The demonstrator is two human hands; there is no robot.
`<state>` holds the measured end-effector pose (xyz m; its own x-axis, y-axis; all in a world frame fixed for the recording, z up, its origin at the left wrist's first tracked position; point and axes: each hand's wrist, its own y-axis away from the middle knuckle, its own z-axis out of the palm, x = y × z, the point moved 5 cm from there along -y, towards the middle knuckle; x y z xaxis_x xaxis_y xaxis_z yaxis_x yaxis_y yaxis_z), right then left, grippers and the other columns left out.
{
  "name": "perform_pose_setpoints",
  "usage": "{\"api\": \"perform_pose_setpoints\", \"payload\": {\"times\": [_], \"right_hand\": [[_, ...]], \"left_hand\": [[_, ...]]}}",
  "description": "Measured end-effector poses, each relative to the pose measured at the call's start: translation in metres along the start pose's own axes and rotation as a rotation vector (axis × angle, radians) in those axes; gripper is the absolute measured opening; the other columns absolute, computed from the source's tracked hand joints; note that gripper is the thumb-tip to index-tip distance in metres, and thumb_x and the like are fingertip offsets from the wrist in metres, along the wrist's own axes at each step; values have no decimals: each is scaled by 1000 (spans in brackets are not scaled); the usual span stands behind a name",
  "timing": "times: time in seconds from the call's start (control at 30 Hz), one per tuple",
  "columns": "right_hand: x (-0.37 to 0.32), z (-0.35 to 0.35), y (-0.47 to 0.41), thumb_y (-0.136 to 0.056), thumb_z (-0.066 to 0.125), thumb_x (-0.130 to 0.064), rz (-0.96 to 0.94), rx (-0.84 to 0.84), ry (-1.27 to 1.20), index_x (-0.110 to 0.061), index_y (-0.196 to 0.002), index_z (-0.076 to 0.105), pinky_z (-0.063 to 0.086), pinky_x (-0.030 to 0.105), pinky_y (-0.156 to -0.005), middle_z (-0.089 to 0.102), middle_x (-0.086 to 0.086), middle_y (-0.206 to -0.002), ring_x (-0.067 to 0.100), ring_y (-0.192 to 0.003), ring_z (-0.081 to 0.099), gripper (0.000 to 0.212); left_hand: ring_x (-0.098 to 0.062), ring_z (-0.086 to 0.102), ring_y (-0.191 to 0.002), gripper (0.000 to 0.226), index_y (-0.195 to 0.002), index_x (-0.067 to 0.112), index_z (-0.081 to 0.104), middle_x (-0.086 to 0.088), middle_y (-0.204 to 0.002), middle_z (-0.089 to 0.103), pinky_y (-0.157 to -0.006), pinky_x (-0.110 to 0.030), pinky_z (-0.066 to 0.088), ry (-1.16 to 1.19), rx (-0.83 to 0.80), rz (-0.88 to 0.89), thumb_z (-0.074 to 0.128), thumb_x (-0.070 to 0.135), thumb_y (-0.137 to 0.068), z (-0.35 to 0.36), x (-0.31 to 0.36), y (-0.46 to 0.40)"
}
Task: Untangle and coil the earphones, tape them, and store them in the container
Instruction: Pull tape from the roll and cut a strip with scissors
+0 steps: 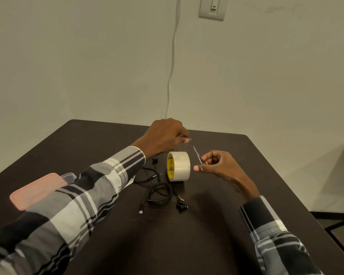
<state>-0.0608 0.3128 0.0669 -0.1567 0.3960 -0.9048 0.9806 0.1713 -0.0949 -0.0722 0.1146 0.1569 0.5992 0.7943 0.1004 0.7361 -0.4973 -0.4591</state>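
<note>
A roll of clear tape (178, 166) with a yellow core stands on edge on the dark table (187, 235). My left hand (164, 136) hovers above and behind it, pinching a strip of tape pulled from the roll. My right hand (216, 163) is just right of the roll and holds small scissors (198, 155), blades pointing up toward the strip. Black earphones (160, 192) lie coiled in front of the roll. A second black earphone cable (150, 171) lies loose to the left. A clear container (69, 176) with a pink lid (38, 190) sits at the left, partly behind my sleeve.
A white cable (172, 62) runs down the wall behind the table from near a wall plate (213, 8). The table's right edge drops to the floor, with a dark frame (338, 225) there.
</note>
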Motion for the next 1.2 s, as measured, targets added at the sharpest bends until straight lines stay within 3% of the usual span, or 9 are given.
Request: {"api": "perform_pose_setpoints", "payload": {"times": [0.2,0.37,0.57,0.77,1.2], "right_hand": [[-18,-15,-5,-65,93,-33,-44,-98,191,-10,-93,68,47,17,-59,65,0,-77,8,-65,55,43],[-30,-21,-10,-63,93,-42,-71,-170,313,-15,-88,69,46,20,-59,64,-3,-74,4,-61,53,44],[-41,-22,-13,-48,85,-64,-104,-197,401,-16,-84,70,46,27,-62,66,1,-75,8,-65,55,61],[-49,-21,-14,-48,83,-64,-131,-255,423,-14,-85,70,46,29,-64,69,13,-84,11,-68,56,64],[-56,-23,-22,-52,87,-57,-161,-300,434,-19,-77,72,49,29,-65,68,-4,-71,4,-63,57,47]], "left_hand": [[-5,49,-71,23,-103,32,76,17,-77,53,-53,-21,27,28,8,33,60,46,-92,-3,-3,2],[-5,48,-67,21,-100,34,76,18,-71,48,-52,-21,24,30,9,55,61,46,-91,-5,-2,3],[-4,43,-61,22,-100,34,76,22,-64,42,-51,-21,24,40,3,74,61,47,-91,-6,1,3],[-1,42,-59,22,-101,33,76,23,-65,42,-52,-20,24,52,-2,81,62,46,-91,-7,2,4],[-4,46,-68,20,-103,33,76,18,-76,50,-53,-20,25,56,-20,109,62,43,-92,-7,6,4]]}}
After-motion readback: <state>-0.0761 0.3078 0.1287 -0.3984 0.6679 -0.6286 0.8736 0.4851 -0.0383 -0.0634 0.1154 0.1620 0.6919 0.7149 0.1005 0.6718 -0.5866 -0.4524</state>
